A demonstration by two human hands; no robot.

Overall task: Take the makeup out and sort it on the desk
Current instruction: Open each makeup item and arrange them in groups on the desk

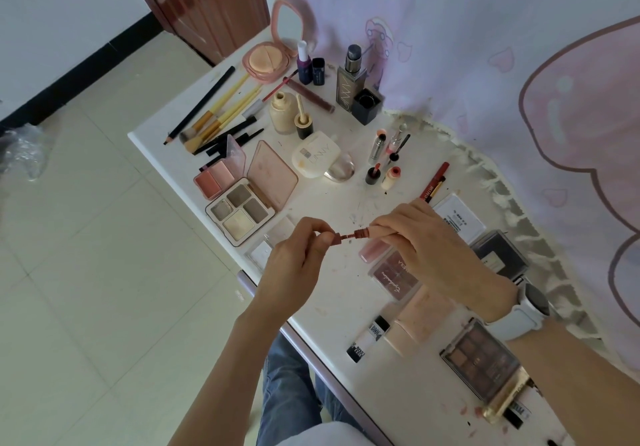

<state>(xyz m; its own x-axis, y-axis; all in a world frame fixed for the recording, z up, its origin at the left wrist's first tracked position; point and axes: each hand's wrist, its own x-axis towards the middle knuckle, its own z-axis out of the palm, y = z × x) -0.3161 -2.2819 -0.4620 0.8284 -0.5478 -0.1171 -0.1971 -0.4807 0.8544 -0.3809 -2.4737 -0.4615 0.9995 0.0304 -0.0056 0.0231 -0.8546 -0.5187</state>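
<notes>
White desk (332,293) was covered in spread-out makeup. Both forearms reached in over its near edge. Right hand (426,237) curled around a reddish lip-gloss tube (362,233); left hand (298,255) pinched its small cap (335,238), held just above the desk's middle.

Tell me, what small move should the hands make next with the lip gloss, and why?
Probably bring the two parts together and close it: the left hand pinches the cap with wand, the right hand grips the tube, both above the desk.
</notes>
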